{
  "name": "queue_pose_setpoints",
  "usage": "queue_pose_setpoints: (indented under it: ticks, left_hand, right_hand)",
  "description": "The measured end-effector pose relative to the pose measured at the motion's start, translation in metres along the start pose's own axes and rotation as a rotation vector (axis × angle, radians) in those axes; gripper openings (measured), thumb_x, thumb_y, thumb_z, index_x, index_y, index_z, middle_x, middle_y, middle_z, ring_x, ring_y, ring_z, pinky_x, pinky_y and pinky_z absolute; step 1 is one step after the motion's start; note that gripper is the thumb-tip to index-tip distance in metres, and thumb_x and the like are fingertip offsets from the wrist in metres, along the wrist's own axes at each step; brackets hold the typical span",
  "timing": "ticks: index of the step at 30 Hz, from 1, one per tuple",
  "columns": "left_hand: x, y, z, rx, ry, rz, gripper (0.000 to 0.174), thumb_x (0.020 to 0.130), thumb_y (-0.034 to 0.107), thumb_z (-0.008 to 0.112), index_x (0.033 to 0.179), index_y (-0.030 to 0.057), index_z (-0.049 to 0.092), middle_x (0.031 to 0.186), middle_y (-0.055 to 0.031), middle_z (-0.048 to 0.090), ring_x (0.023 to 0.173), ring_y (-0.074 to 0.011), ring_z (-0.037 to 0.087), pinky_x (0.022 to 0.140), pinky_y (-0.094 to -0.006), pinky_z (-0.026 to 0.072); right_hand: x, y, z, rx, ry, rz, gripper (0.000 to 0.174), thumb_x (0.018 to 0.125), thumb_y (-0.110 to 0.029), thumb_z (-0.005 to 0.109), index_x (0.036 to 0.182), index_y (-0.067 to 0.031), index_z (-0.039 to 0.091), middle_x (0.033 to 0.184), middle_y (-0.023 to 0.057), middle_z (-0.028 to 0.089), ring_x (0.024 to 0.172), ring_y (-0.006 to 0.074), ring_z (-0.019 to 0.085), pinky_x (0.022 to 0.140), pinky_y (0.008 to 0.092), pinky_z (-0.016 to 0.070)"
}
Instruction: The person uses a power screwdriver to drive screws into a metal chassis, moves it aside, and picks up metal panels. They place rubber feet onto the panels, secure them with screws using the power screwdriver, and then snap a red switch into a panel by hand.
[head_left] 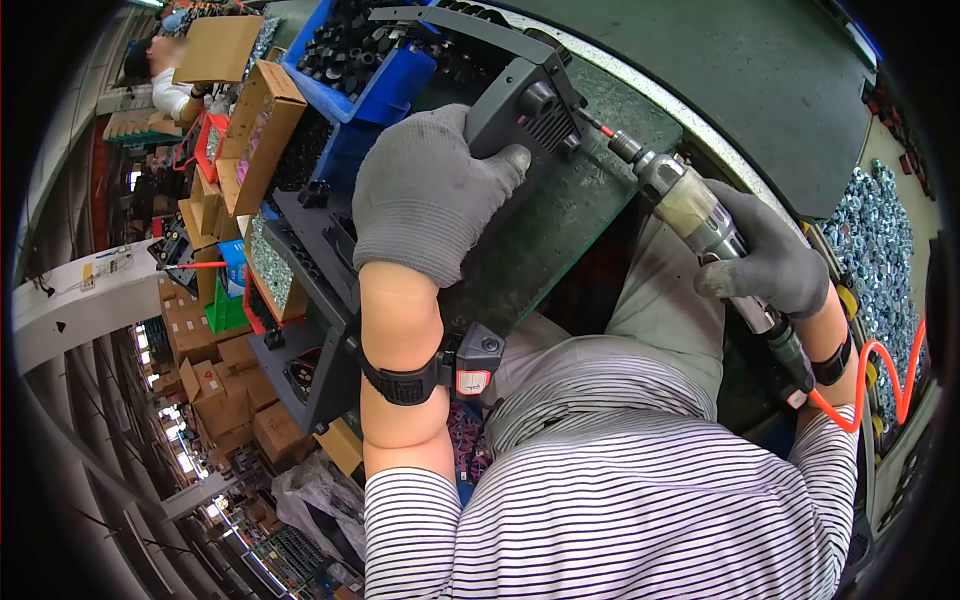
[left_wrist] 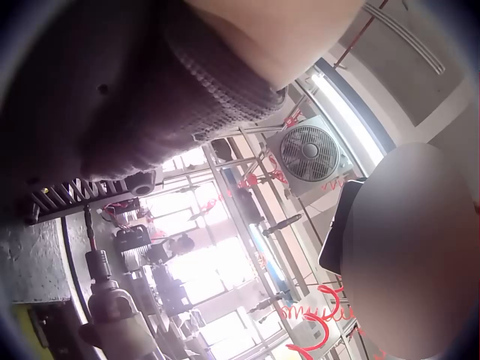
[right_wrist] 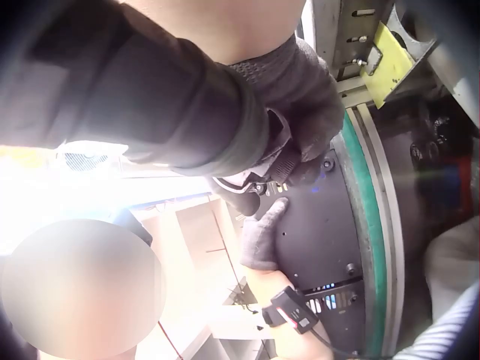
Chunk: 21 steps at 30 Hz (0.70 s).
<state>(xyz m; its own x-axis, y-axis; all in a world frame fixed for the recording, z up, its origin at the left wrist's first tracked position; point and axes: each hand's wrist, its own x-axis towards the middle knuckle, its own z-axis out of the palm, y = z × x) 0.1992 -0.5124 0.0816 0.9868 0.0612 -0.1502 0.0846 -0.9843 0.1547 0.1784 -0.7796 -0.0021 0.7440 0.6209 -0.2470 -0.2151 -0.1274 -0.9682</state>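
My gloved left hand (head_left: 425, 185) grips a dark housing (head_left: 505, 98) by its near edge, thumb across the front and the other fingers hidden. The housing has a round knob-like boss and a slotted vent, and stands tilted over the green bench. In my gloved right hand (head_left: 768, 255) is a pneumatic screwdriver (head_left: 692, 208), its orange hose (head_left: 865, 360) trailing from the rear. The bit points at the housing beside the vent, its tip right at the edge. From the left wrist, the screwdriver (left_wrist: 116, 315) rises toward the slots.
A blue bin (head_left: 395, 88) with black parts stands beyond my left hand. Similar dark housings (head_left: 315, 250) are stacked at left. Shiny metal pieces (head_left: 875, 260) lie heaped at right. Cardboard boxes (head_left: 220, 400) and another person (head_left: 170, 90) are in the background.
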Motion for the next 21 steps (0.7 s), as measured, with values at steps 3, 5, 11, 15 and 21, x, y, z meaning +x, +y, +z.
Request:
queue_pose_setpoints:
  ticks: [3, 5, 11, 15, 21]
  left_hand:
    - [0.001, -0.001, 0.0, -0.025, 0.003, 0.031, 0.035, 0.075, 0.038, 0.067, 0.09, 0.0057, 0.066, 0.086, -0.0135, 0.065, 0.085, -0.0297, 0.063, 0.076, -0.039, 0.0491]
    - [0.001, -0.004, 0.002, -0.034, 0.012, 0.061, 0.034, 0.076, 0.036, 0.067, 0.09, 0.0058, 0.066, 0.087, -0.013, 0.065, 0.085, -0.0293, 0.063, 0.076, -0.0391, 0.0492]
    - [0.001, -0.003, 0.001, -0.02, 0.01, 0.047, 0.036, 0.075, 0.04, 0.067, 0.089, 0.0065, 0.066, 0.084, -0.0131, 0.065, 0.087, -0.0305, 0.062, 0.076, -0.0399, 0.0491]
    - [-0.004, -0.004, 0.006, 0.121, 0.342, 0.179, 0.034, 0.073, 0.034, 0.073, 0.088, 0.004, 0.067, 0.071, -0.0112, 0.062, 0.066, -0.0267, 0.061, 0.065, -0.0343, 0.0484]
    - [-0.047, -0.006, 0.02, -0.933, 0.477, 0.423, 0.025, 0.085, 0.03, 0.062, 0.072, 0.0084, 0.058, 0.059, 0.0013, 0.046, 0.052, -0.0116, 0.045, 0.044, -0.0275, 0.0365]
  right_hand:
    - [0.001, -0.004, 0.0, -0.022, -0.012, -0.015, 0.074, 0.065, -0.021, 0.077, 0.128, 0.0018, 0.045, 0.092, 0.0028, 0.054, 0.084, 0.013, 0.05, 0.078, 0.0278, 0.0433]
    - [0.001, -0.005, 0.0, -0.049, -0.007, -0.043, 0.074, 0.065, -0.02, 0.077, 0.128, 0.002, 0.045, 0.092, 0.0026, 0.054, 0.084, 0.0131, 0.049, 0.079, 0.0279, 0.0431]
    - [0.001, -0.017, 0.007, -0.204, 0.015, -0.06, 0.067, 0.064, -0.018, 0.074, 0.122, 0.002, 0.048, 0.086, 0.0048, 0.054, 0.081, 0.0146, 0.05, 0.075, 0.0274, 0.0428]
    - [-0.007, -0.017, 0.015, -0.259, 0.108, -0.06, 0.063, 0.063, -0.019, 0.075, 0.118, 0.0008, 0.05, 0.083, 0.0053, 0.054, 0.078, 0.015, 0.051, 0.074, 0.0288, 0.0431]
    - [-0.035, -0.011, 0.021, -0.101, 0.017, 0.003, 0.061, 0.063, -0.019, 0.079, 0.115, 0.0012, 0.052, 0.091, 0.0076, 0.059, 0.085, 0.0159, 0.056, 0.079, 0.0299, 0.0452]
